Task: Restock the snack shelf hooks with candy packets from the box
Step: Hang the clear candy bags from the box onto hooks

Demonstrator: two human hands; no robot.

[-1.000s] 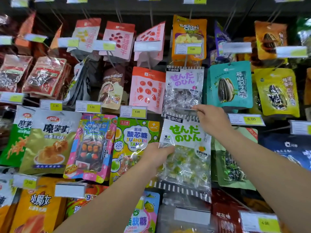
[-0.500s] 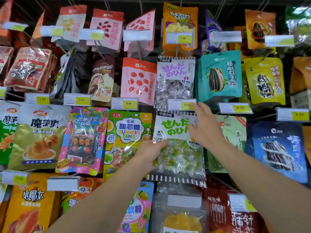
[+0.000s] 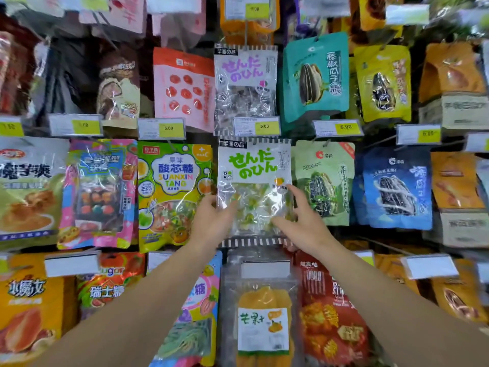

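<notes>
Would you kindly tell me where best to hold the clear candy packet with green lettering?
Probably by its two side edges, from the front. The candy packet hangs flat and upright, its lumpy filled middle offers little to pinch, and the left hand and right hand already flank it.

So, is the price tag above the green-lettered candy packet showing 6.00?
No, the price tag above the green-lettered candy packet reads 5.00.
</notes>
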